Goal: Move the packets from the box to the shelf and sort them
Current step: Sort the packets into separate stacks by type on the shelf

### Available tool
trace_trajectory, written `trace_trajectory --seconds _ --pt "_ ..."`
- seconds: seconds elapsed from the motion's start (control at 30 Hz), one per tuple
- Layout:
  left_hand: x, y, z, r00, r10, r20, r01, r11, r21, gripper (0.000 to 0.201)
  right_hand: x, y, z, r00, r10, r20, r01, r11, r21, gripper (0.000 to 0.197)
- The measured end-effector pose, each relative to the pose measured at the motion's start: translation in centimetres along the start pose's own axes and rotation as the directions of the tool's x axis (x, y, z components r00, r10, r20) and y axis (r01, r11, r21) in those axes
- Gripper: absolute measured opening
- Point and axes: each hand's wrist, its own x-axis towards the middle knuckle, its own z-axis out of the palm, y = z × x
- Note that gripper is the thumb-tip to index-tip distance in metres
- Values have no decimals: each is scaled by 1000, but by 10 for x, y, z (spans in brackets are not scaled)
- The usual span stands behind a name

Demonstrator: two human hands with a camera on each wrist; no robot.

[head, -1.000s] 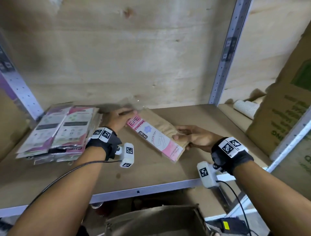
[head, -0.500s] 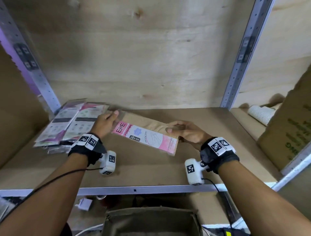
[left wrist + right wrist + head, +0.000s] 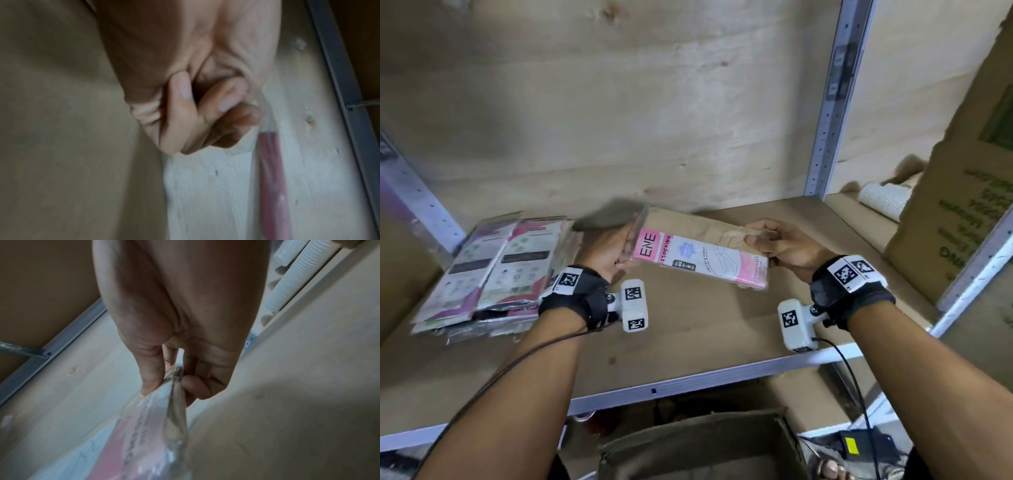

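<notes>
A pink and white stocking packet (image 3: 698, 260) in clear wrap is held just above the brown shelf board (image 3: 705, 342), roughly level and angled down to the right. My right hand (image 3: 780, 246) pinches its right end between thumb and fingers (image 3: 152, 382), with the packet (image 3: 156, 434) hanging past them. My left hand (image 3: 602, 250) is at the packet's left end with fingers (image 3: 205, 113) curled against its clear edge (image 3: 269, 162); that hand is blurred. A stack of sorted packets (image 3: 493, 267) lies on the shelf's left side, just left of my left hand.
An open brown box (image 3: 702, 445) sits below the shelf's front rail. A grey upright post (image 3: 828, 102) divides the shelf bays. In the right bay stand a large cardboard carton (image 3: 955, 212) and a white ribbed hose (image 3: 883, 202). A plywood wall backs the shelf.
The packet has risen off the shelf board and turned more level. My left hand shifted along to its left end; the right hand keeps its pinch.
</notes>
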Motion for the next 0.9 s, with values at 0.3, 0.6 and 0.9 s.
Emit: trace_trajectory --seconds 0.3,0.6,0.9 --pt "-3 -6 18 995 -97 -15 85 927 -366 46 -6 8 -15 996 42 -76 -31 990 139 22" --pt "-27 -11 71 965 -144 218 154 988 -30 55 6 3 20 968 225 -108 -158 889 430 37" --pt "-28 -2 79 992 -93 86 89 995 51 33 23 15 35 950 289 -114 -268 948 172 27"
